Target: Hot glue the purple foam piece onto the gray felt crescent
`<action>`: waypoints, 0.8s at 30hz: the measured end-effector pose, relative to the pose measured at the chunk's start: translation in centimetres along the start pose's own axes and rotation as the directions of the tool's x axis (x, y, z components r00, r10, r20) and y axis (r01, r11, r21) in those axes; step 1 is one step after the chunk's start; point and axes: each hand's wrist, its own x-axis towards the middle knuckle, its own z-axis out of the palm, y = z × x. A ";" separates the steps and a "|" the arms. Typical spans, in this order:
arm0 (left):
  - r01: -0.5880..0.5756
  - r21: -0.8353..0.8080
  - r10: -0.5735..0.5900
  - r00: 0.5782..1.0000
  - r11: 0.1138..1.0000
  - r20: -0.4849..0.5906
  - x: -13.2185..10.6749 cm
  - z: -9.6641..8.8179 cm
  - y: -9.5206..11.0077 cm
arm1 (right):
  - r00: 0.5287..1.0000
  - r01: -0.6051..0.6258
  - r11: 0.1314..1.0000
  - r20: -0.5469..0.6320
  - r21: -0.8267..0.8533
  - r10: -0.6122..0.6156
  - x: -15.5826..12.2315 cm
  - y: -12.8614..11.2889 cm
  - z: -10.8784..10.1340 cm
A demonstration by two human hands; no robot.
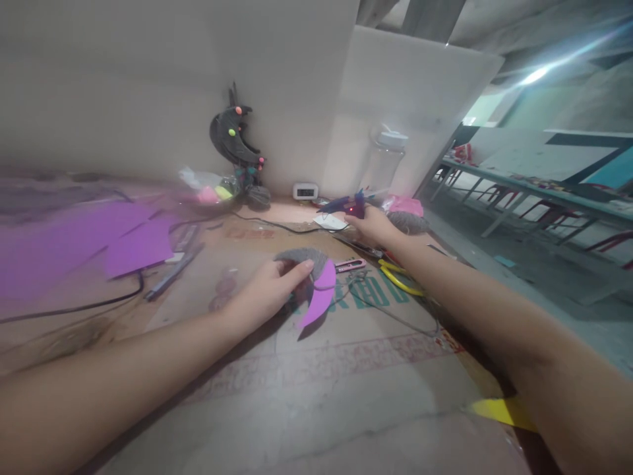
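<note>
L hand (pixel 270 287) pinching part-wrapped crescent (pixel 322 297) mid-frame, prob. light, bendy; best held by yarn-wrapped end (pixel 302 254). R hand (pixel 374 226) grasping glue gun (pixel 357 207), right of ctr.

Long table (pixel 496 177) on grey floor (pixel 537 284)

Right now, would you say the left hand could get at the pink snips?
Probably not without letting go: the left hand holds the purple crescent, which lies between that hand and the pink snips, though they look close.

Green cardboard characters (pixel 368 291) illegible, clock digits (pixel 305 192) unreadable
</note>
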 end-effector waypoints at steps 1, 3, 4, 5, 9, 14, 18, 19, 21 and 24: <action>-0.001 0.002 0.001 1.000 1.000 0.001 0.0 0.0 0.0 | 1.000 -0.014 1.000 -0.011 0.013 0.014 -0.7 -0.1 -0.5; 0.005 0.005 -0.004 1.000 1.000 -0.008 0.1 0.1 -0.1 | 0.999 -0.029 0.998 -0.012 0.055 0.030 -2.5 -0.4 -1.6; 0.008 0.007 -0.008 1.000 1.000 -0.018 0.1 0.1 -0.1 | 1.000 -0.025 0.996 0.000 0.084 0.025 -3.6 -0.6 -2.0; 0.008 0.009 -0.007 1.000 1.000 -0.029 0.1 0.1 -0.2 | 1.000 -0.012 0.993 0.006 0.119 0.012 -4.8 -0.8 -2.4; -0.025 0.066 0.031 0.995 0.998 -0.098 0.2 0.0 -0.4 | 0.993 0.118 0.938 -0.058 0.327 -0.105 -10.3 -2.0 -3.5; -0.030 0.165 0.049 0.992 0.986 -0.113 0.1 -0.3 -0.4 | 0.990 0.138 0.941 -0.021 0.308 -0.138 -15.4 -3.2 -3.9; -0.015 0.182 0.046 0.985 0.983 -0.165 -0.1 -0.3 0.0 | 0.955 0.281 0.930 0.033 0.237 -0.296 -16.3 -4.0 -4.4; -0.003 0.189 0.038 0.982 0.982 -0.183 -0.2 -0.3 0.1 | 0.946 0.294 0.928 0.070 0.228 -0.316 -16.3 -4.2 -4.5; 0.009 0.208 0.036 0.976 0.978 -0.215 -0.3 -0.3 0.2 | 0.934 0.298 0.930 0.134 0.217 -0.331 -16.3 -4.5 -4.8; -0.006 0.240 0.063 0.971 0.971 -0.231 -0.3 -0.3 0.2 | 0.930 0.290 0.930 0.161 0.227 -0.330 -16.2 -4.7 -4.9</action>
